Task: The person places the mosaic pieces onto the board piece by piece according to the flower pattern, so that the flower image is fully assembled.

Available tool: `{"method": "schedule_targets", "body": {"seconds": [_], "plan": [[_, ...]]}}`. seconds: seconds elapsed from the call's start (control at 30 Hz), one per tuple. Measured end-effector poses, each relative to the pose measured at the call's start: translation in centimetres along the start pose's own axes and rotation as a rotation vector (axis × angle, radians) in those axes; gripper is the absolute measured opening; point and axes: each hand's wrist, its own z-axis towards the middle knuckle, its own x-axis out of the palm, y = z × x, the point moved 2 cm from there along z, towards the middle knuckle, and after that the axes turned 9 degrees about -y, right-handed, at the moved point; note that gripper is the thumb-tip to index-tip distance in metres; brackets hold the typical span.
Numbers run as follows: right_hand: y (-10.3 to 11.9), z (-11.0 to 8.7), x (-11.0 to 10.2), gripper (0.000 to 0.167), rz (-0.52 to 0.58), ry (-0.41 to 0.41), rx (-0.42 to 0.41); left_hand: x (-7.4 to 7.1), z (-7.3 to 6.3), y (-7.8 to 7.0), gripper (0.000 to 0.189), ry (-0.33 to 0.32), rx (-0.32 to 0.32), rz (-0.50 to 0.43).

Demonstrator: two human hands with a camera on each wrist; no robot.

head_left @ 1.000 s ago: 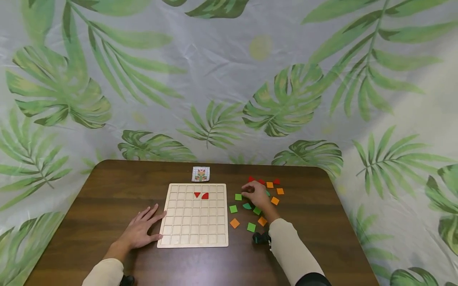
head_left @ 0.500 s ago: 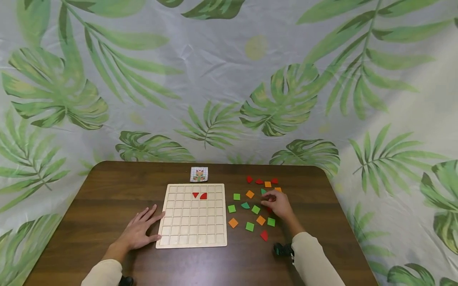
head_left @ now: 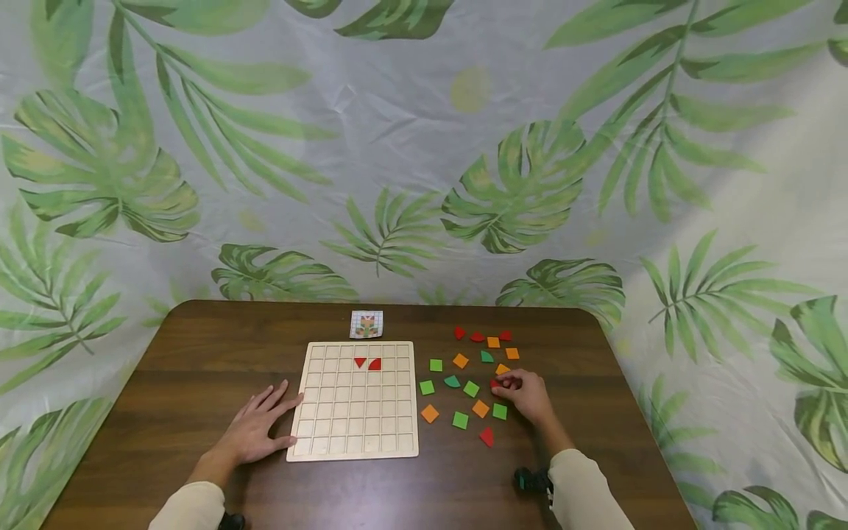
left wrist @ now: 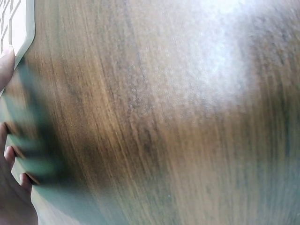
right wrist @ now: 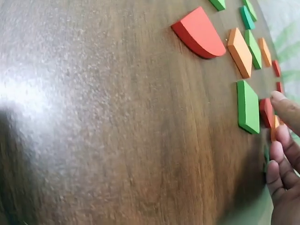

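My left hand (head_left: 255,428) lies spread on the table, its thumb and index finger touching the left edge of the pale gridded board (head_left: 358,414). Two red pieces sit in the board's upper cells: a triangle (head_left: 360,362) and a quarter-circle (head_left: 375,364). To the right of the board, my right hand (head_left: 526,396) pinches a red piece (head_left: 495,383) between thumb and fingertips, low among the loose pieces. The right wrist view shows this red piece (right wrist: 266,111) beside the thumb; its full outline is partly hidden.
Several green squares (head_left: 460,420), orange squares (head_left: 430,414) and red pieces (head_left: 486,436) lie scattered right of the board, with two darker green rounded pieces (head_left: 452,381). A small pattern card (head_left: 366,324) lies behind the board. A leaf-print cloth (head_left: 397,147) hangs behind the table (head_left: 218,346).
My right hand has moved right and toward me from the upper part of the loose pieces, down onto a red piece. The left hand stays against the board.
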Motion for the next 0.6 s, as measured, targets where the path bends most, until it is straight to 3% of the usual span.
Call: {"method": "schedule_targets", "body": {"seconds": [0.6], "plan": [[-0.27, -0.15, 0.8, 0.015, -0.04, -0.006, 0.044, 0.24, 0.03, 0.27, 0.074, 0.013, -0.023, -0.005]]}}
